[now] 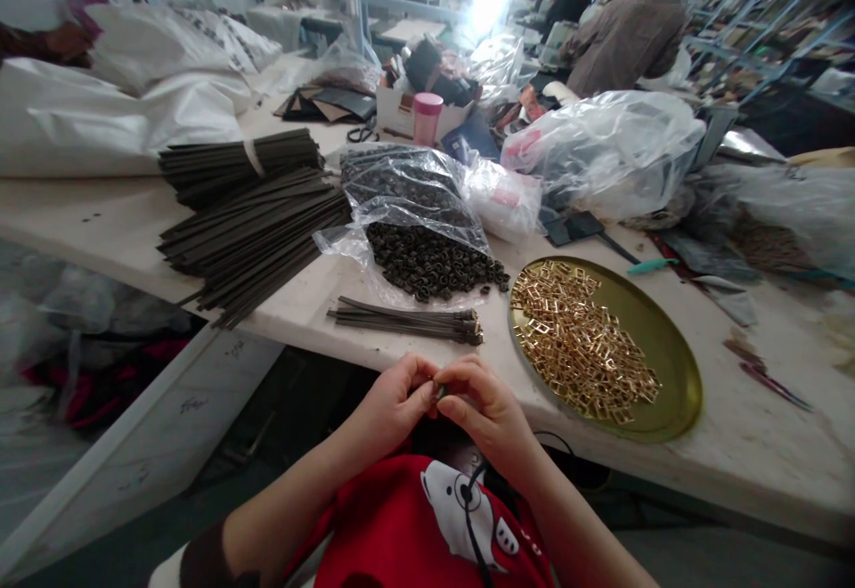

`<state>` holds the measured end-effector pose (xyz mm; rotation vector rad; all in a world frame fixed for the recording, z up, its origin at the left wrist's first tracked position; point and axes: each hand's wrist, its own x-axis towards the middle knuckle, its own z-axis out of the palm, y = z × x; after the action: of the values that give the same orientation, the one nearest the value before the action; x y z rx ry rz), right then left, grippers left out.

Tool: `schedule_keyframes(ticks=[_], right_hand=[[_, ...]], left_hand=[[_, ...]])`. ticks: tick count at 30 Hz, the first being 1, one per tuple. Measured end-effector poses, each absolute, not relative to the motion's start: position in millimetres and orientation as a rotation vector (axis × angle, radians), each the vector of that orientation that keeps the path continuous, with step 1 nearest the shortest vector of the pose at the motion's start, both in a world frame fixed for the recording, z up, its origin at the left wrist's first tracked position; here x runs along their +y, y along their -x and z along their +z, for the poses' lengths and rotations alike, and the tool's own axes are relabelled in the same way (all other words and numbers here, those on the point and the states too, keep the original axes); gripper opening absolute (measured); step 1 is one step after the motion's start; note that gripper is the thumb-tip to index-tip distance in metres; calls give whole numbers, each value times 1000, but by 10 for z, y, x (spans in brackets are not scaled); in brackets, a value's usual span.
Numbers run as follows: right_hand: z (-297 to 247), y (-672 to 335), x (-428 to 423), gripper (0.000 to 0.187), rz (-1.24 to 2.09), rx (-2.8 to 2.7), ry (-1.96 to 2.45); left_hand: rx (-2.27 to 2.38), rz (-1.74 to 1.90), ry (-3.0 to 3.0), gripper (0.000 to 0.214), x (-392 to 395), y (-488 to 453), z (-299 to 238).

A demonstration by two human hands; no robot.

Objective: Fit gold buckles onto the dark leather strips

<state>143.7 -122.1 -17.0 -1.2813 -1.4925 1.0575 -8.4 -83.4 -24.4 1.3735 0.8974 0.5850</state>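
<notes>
My left hand (405,396) and my right hand (484,401) meet at the table's front edge, fingertips pinched together. Between them is a small dark piece (439,391) with a brassy tint, mostly covered by the fingers. Just beyond lies a short stack of dark straps (401,321) with gold buckles at their right ends. Behind it, small dark loops (427,263) spill from a clear plastic bag (407,178). To the right, gold buckles (588,338) are heaped on a round brass-coloured tray (668,374).
Bundles of long dark strips (260,214) lie at the left of the table. A pink cup (427,118), a cardboard box (394,111) and plastic bags (601,151) stand farther back. Pliers (775,383) lie at the right. A person (621,44) is at the back right.
</notes>
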Motion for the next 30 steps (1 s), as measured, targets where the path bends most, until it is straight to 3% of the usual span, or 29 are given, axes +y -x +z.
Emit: schedule_keyframes(ticks=[8,13,22,30], right_hand=[[-218,-1429,-1165,7,915,-1676,1384],[-237,-1479,-1176,3,1200,-1475,1417],[-195,-1557,-1145,23,1626,-955,1247],[-211,-1525,-1233,19,1460,-981,1319]], left_hand=[[1020,536,-1528,11,-791,93,-267],[1021,508,-1534,12,-781,86,-239],[913,484,-1429,14,-808,50,-248],[933,493,-1550,13,-879,49,-95]])
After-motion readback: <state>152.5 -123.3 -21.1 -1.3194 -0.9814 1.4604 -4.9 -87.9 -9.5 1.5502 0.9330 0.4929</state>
